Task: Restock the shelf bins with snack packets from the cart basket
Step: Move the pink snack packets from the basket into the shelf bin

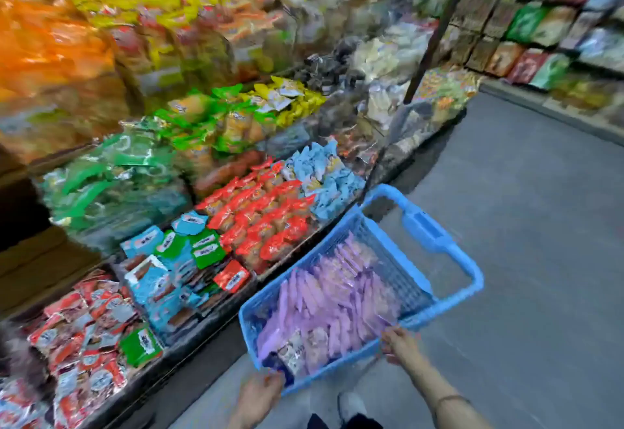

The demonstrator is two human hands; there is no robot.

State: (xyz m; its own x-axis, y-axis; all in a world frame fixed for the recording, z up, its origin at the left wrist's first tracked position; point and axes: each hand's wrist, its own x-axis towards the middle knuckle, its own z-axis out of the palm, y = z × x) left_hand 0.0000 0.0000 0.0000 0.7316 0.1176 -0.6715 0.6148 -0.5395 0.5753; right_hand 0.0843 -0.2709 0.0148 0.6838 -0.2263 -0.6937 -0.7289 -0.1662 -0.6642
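A blue plastic cart basket [449, 297] stands on the floor beside the shelf, filled with purple snack packets [334, 303]. My left hand [260, 391] grips the basket's near left corner. My right hand [400, 344] holds the near right rim, fingers curled over the edge. To the left run the shelf bins [189, 337], heaped with red packets [266, 219], light blue packets [324, 175], teal and green packets [175, 260] and red-white packets [84, 337]. The picture is blurred by motion.
Higher shelf tiers hold green, yellow and orange bags [202, 114]. A dark post [435, 30] rises at the shelf's far end. Another shelf of bagged snacks [553, 23] lines the right side. Grey floor [526, 226] opens to the right of the basket. My shoe [351, 405] shows below.
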